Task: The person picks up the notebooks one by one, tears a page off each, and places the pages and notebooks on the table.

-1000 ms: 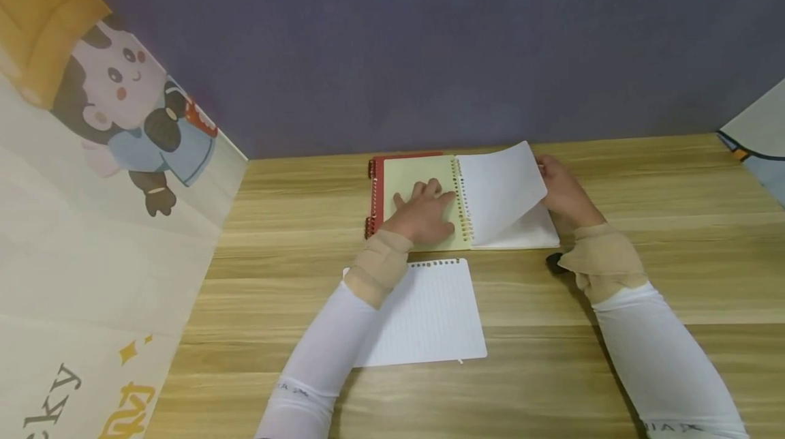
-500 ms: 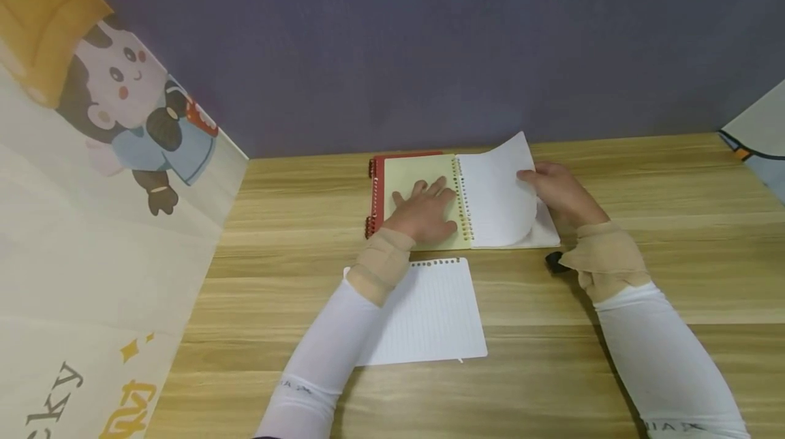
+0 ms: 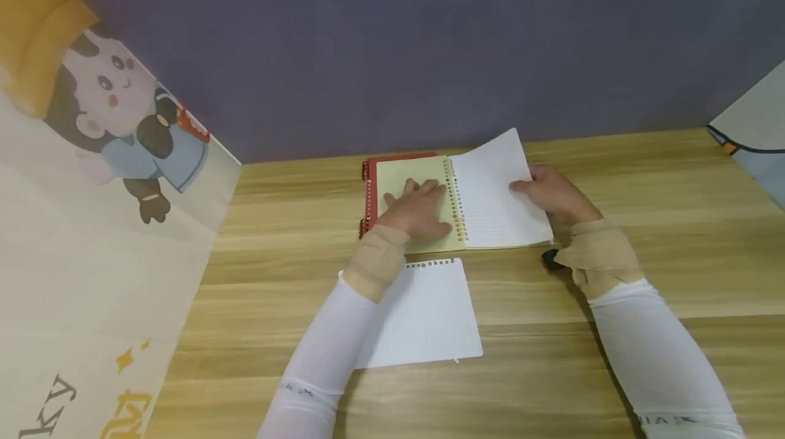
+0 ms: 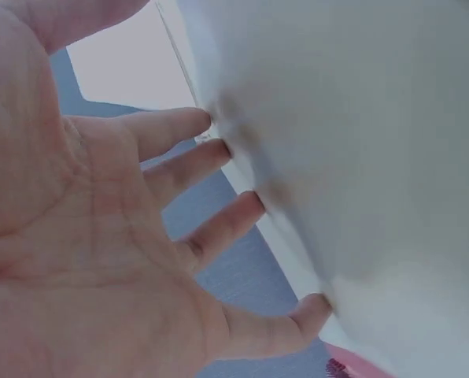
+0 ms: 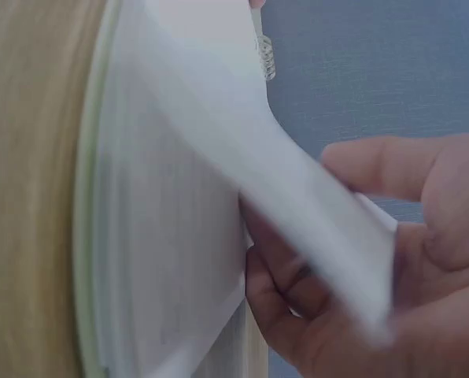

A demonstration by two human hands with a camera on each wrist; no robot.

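An open ring-bound notebook (image 3: 392,172) lies with its pale yellow-green side on the left and white lined pages on the right. Fingers spread, my left hand (image 3: 419,214) presses on the yellow-green side near the ring binding (image 3: 456,210). At the notebook's right edge my right hand (image 3: 555,195) pinches a page (image 3: 490,193), thumb on top and fingers beneath. In the right wrist view that page (image 5: 242,150) bends up off the stack of pages (image 5: 168,244) below it. A red cover with red rings (image 3: 369,197) shows at the far left, partly under the yellow-green side.
A loose lined sheet (image 3: 429,316) with torn holes along its top lies in front of the notebook, partly under my left forearm. A small black object (image 3: 550,260) sits by my right wrist. The wooden table (image 3: 264,255) meets a dark wall (image 3: 429,50) behind.
My right hand has shifted slightly left, its thumb coming over onto the page. The page's top corner has moved up and left. The left hand stays in place.
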